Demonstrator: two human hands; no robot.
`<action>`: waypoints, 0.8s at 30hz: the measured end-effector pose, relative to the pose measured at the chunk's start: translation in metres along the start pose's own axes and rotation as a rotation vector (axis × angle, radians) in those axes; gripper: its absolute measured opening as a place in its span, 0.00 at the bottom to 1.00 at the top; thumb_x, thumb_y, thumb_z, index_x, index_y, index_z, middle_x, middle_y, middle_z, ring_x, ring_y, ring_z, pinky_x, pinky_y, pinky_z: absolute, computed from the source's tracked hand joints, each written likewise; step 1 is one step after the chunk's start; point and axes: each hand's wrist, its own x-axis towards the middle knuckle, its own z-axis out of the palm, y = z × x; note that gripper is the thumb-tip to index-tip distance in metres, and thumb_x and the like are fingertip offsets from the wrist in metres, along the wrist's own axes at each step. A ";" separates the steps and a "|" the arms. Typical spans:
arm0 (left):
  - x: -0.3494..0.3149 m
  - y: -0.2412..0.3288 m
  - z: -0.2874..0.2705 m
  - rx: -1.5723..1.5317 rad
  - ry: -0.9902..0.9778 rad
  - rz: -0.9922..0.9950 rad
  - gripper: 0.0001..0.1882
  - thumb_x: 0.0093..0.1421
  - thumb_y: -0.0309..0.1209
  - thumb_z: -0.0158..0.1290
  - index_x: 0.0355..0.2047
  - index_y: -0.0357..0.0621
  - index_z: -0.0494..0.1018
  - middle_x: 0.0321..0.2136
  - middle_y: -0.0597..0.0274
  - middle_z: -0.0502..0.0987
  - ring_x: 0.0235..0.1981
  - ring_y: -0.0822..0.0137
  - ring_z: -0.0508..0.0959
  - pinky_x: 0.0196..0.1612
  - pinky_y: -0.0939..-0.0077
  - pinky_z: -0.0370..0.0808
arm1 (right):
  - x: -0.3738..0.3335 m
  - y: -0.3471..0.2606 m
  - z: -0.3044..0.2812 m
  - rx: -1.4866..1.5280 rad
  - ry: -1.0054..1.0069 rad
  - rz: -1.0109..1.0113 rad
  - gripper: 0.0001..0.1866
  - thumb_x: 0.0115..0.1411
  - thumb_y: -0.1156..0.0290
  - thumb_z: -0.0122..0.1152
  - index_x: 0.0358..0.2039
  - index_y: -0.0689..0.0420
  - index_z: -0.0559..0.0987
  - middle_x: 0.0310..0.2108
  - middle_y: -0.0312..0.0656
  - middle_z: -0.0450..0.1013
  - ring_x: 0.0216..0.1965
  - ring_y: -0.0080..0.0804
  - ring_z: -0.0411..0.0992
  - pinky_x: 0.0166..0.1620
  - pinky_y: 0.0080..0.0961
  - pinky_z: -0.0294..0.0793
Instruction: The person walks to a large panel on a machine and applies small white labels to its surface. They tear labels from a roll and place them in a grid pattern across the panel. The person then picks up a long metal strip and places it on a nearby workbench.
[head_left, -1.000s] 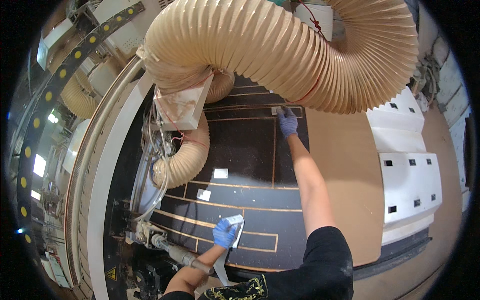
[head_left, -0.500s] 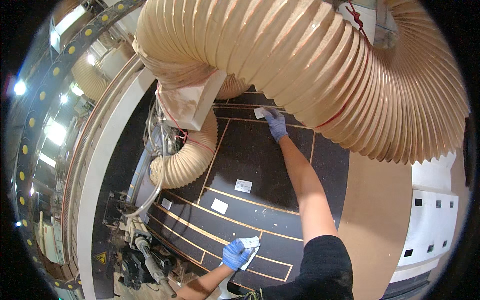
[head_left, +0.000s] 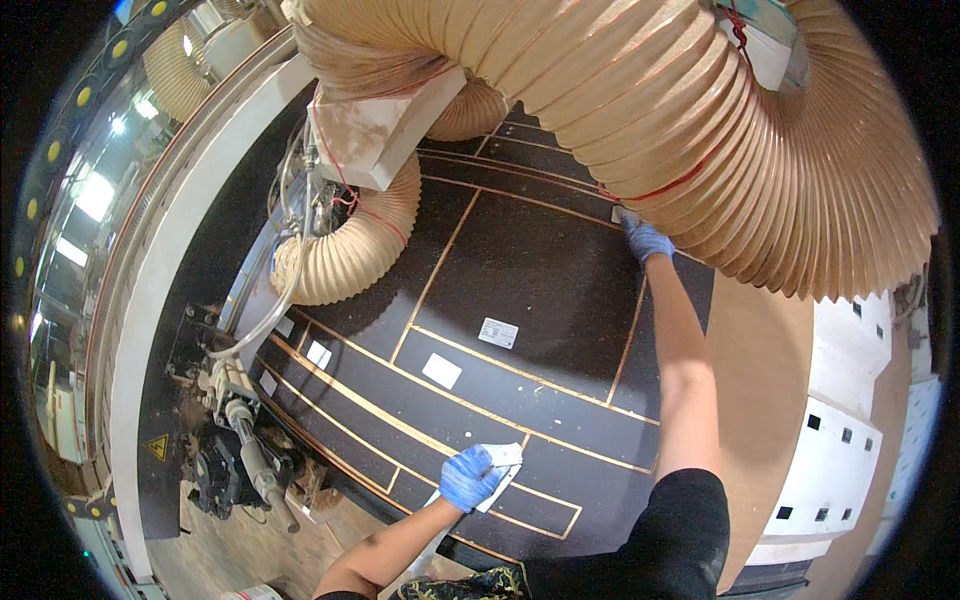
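Left hand: [head_left: 468, 478] blue-gloved, closed on a strip of white labels [head_left: 497, 468], held over the near edge of the dark panel [head_left: 530, 270].
Right hand: [head_left: 645, 240] blue-gloved, arm stretched to the far right part of the panel, fingertips pressed on a small white label [head_left: 622, 213] just under the big hose; grip not clear, hand looks flat on the label.
Dark panel: flat on the machine bed, cut into rectangles by thin tan grooves.
Stuck labels: one white label [head_left: 498, 332] near the panel's middle, another [head_left: 441, 370] just left and nearer, two smaller [head_left: 319, 354] toward the left edge.
Big ribbed hose: [head_left: 700, 120] beige, arched over the far edge and right side of the panel.
Smaller hose: [head_left: 345, 255] curled at the left edge, below a white block [head_left: 385, 130].
Right of panel: bare brown board [head_left: 755, 380], then white parts with dark slots [head_left: 835, 450].
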 end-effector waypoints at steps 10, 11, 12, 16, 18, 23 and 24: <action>0.010 0.014 -0.019 0.096 -0.259 -0.221 0.17 0.53 0.45 0.45 0.30 0.43 0.70 0.31 0.53 0.72 0.30 0.54 0.74 0.32 0.63 0.71 | -0.134 -0.112 0.068 0.409 -0.034 -0.269 0.30 0.57 0.45 0.41 0.47 0.58 0.70 0.48 0.49 0.66 0.51 0.43 0.63 0.54 0.29 0.57; 0.007 0.015 -0.023 0.010 -0.214 -0.223 0.17 0.52 0.44 0.46 0.30 0.43 0.70 0.31 0.52 0.72 0.31 0.54 0.74 0.32 0.63 0.71 | -0.168 -0.121 0.079 0.479 -0.084 -0.216 0.30 0.57 0.46 0.39 0.46 0.60 0.71 0.47 0.50 0.67 0.50 0.43 0.63 0.54 0.30 0.58; 0.001 0.008 -0.020 -0.040 -0.050 -0.171 0.16 0.52 0.43 0.47 0.30 0.42 0.71 0.31 0.52 0.72 0.31 0.53 0.74 0.32 0.63 0.71 | -0.210 -0.143 0.071 0.488 -0.123 -0.265 0.26 0.59 0.51 0.40 0.46 0.60 0.71 0.47 0.47 0.68 0.50 0.39 0.64 0.53 0.28 0.59; -0.063 0.010 -0.061 -0.509 0.271 -0.274 0.16 0.52 0.36 0.51 0.36 0.37 0.71 0.34 0.51 0.73 0.36 0.59 0.74 0.41 0.69 0.71 | -0.339 -0.167 0.073 0.522 -0.162 -0.429 0.16 0.58 0.65 0.48 0.43 0.60 0.73 0.42 0.43 0.71 0.45 0.29 0.67 0.50 0.25 0.63; -0.125 0.003 -0.085 -0.849 0.440 -0.228 0.19 0.53 0.37 0.53 0.40 0.36 0.70 0.35 0.57 0.74 0.39 0.66 0.73 0.43 0.74 0.70 | -0.396 -0.181 0.090 0.608 -0.209 -0.309 0.13 0.56 0.69 0.52 0.41 0.60 0.74 0.39 0.43 0.73 0.42 0.30 0.69 0.48 0.25 0.66; -0.333 -0.066 -0.152 -0.372 0.824 -0.598 0.17 0.57 0.40 0.46 0.30 0.36 0.71 0.23 0.53 0.74 0.24 0.63 0.73 0.29 0.69 0.68 | -0.551 -0.269 0.171 0.685 -0.420 -0.466 0.13 0.55 0.67 0.54 0.38 0.60 0.75 0.39 0.45 0.72 0.42 0.31 0.69 0.48 0.25 0.66; -0.366 -0.065 -0.178 -0.303 0.949 -0.635 0.16 0.57 0.39 0.46 0.30 0.36 0.71 0.23 0.55 0.74 0.25 0.64 0.73 0.31 0.70 0.69 | -0.579 -0.292 0.192 0.645 -0.460 -0.556 0.13 0.55 0.68 0.55 0.39 0.60 0.75 0.39 0.44 0.72 0.42 0.30 0.69 0.48 0.25 0.66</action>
